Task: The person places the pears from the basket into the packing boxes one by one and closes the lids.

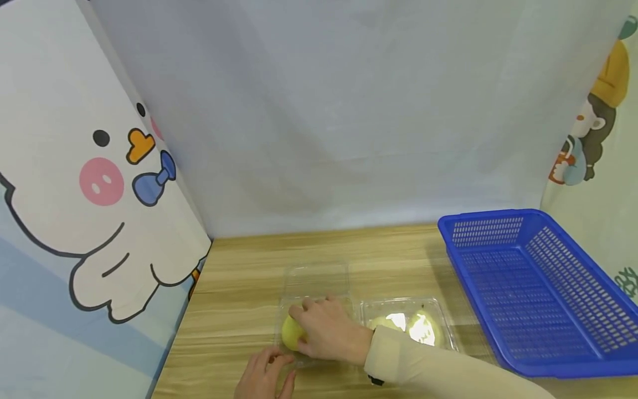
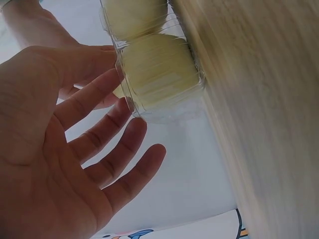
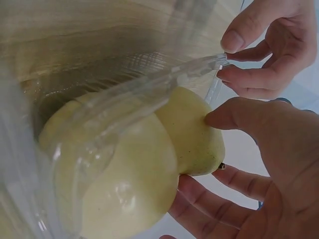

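Note:
My right hand (image 1: pixel 329 330) grips a yellow-green pear (image 1: pixel 292 333) over an opened clear plastic box (image 1: pixel 314 363). In the right wrist view, the thumb presses one side of that pear (image 3: pixel 192 134) and the fingers lie under it, beside its stem. A larger-looking pear (image 3: pixel 129 174) sits close by, partly behind the clear rim. My left hand (image 1: pixel 263 374) is at the box's near left corner. In the left wrist view, its loosely bent fingers (image 2: pixel 107 129) meet the clear wall, and a pear (image 2: pixel 159 74) shows through.
To the right stands another clear box (image 1: pixel 446 327) with pears in it, partly hidden by my right sleeve (image 1: pixel 423 354). A blue basket (image 1: pixel 535 288) with slotted walls takes up the right side of the wooden table (image 1: pixel 239 277). Printed curtains (image 1: pixel 349 138) hang behind and at both sides.

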The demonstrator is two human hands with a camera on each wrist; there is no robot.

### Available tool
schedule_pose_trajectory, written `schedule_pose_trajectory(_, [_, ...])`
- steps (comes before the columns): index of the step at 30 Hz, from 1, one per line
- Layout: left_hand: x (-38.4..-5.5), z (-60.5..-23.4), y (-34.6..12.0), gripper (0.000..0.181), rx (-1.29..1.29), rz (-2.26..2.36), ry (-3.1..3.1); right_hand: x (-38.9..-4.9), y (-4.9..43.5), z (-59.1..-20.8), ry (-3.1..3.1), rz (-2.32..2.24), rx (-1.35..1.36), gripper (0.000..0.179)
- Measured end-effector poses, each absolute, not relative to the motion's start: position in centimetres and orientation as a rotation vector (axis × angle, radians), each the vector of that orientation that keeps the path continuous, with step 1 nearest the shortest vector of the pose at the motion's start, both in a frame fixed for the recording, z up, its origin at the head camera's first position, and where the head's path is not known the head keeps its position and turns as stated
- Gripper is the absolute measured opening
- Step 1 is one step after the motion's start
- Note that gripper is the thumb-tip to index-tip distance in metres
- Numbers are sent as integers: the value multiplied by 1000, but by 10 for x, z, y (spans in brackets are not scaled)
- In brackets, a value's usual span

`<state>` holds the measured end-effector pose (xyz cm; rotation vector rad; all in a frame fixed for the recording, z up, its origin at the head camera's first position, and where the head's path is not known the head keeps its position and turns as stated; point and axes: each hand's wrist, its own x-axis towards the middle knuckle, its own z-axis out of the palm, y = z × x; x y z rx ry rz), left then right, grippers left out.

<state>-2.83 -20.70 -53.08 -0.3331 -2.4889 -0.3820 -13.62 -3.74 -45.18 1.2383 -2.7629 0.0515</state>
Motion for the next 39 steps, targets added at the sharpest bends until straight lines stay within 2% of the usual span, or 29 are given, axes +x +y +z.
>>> schedule_pose_trajectory(6, [-27,-532,-207,33,-336,-387,-2489,-139,-36,-452,-2769,69,1277,48])
schedule_pose_trajectory(18, [-28,-528,-208,31,-335,-390,-2496,-164,-36,-449,-2893,435,1373,26])
schedule_pose_trajectory(23, [-27,-527,-206,30,-309,-398,-2524,-169,-36,-451,-3012,416,1351,20])
schedule_pose_trajectory(31, [-26,-530,-206,31,-317,-422,-2526,-169,-36,-455,-2992,387,1340,22])
schedule_pose_trajectory(39, [-26,-529,-207,31,-315,-428,-2533,-191,-33,-431,-3161,620,1308,32])
